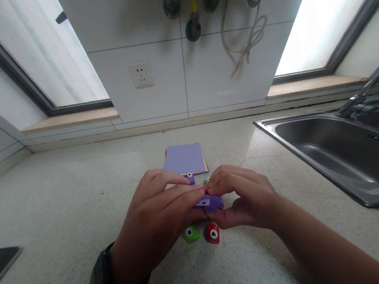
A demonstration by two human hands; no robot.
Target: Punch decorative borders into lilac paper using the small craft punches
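Between my two hands, above the counter, is a purple craft punch (214,203) with a white patch marked with a dark star. My left hand (164,208), with a black band on its wrist, closes over the punch's left side and hides it. On the right, the fingers and thumb of my right hand (240,194) pinch its other end. Just nearer to me sit a small green craft punch (192,234) and a red craft punch (213,234). Beyond my fingers show a small purple punch (190,178) and part of a light green one (207,180).
A stack of coloured paper, purple sheet (184,158) on top, lies behind my hands. To the right is a steel sink (333,158) with a faucet (357,101). A dark flat object (1,263) lies at the left edge. A tiled wall with a socket (141,75) rises behind.
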